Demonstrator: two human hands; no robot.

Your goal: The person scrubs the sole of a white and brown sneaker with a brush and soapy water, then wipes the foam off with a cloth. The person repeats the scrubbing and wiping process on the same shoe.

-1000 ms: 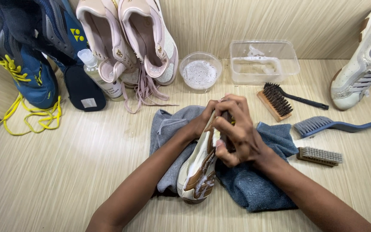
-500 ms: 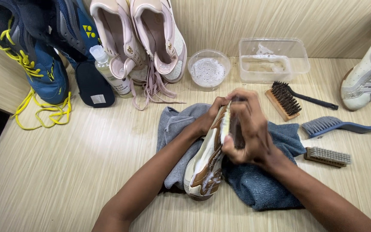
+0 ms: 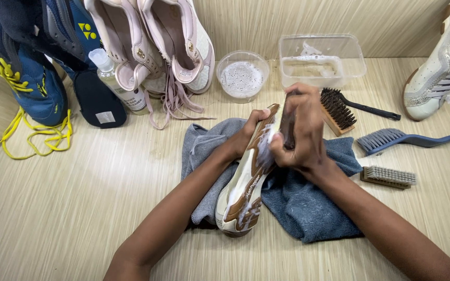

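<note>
The single head camera looks steeply down from close above at the wooden table point(image 3: 79, 208), facing toward the back wall point(image 3: 298, 21).

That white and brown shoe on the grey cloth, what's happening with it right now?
A person holds the white and brown shoe on its side over a grey-blue cloth on the pale wooden table. The left hand steadies the shoe near its far end, while the right hand presses a dark-handled brush against its sole, where white foam shows. Other brushes, a round bowl and a clear rectangular tub sit nearby.
</note>
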